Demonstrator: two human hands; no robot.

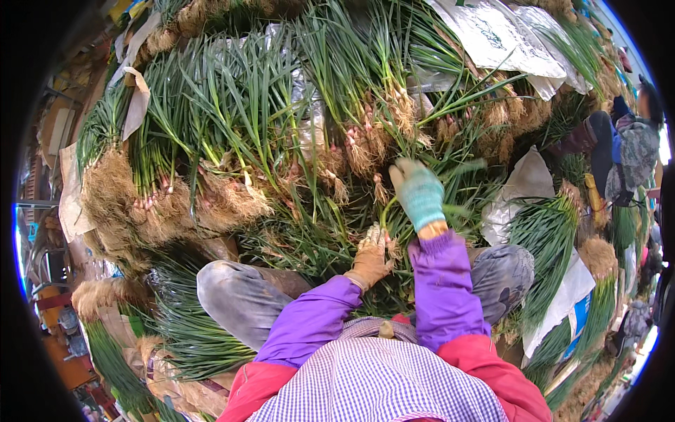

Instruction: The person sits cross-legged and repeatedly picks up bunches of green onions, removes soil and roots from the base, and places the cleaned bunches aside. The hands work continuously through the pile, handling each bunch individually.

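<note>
My left hand [372,258], in a tan work glove, is closed around the lower end of a young garlic plant [391,246]. Its roots stick out beside my fingers, and a bent green stalk rises above them. Just above and to the right is my right hand [419,192] in a teal knit glove, blurred by motion. Blurred green leaves [464,170] show beside it; whether its fingers grip them is unclear. Loose leaves and stalks [300,245] cover the ground between my knees. A single rooted bulb [379,189] lies left of my right hand.
A long row of garlic plants [237,105] lies ahead, roots towards me. Tied bundles [548,227] rest on the right, others [195,316] on the left. White printed sacks [501,39] cover plants at the upper right. A person [630,142] sits at the right edge.
</note>
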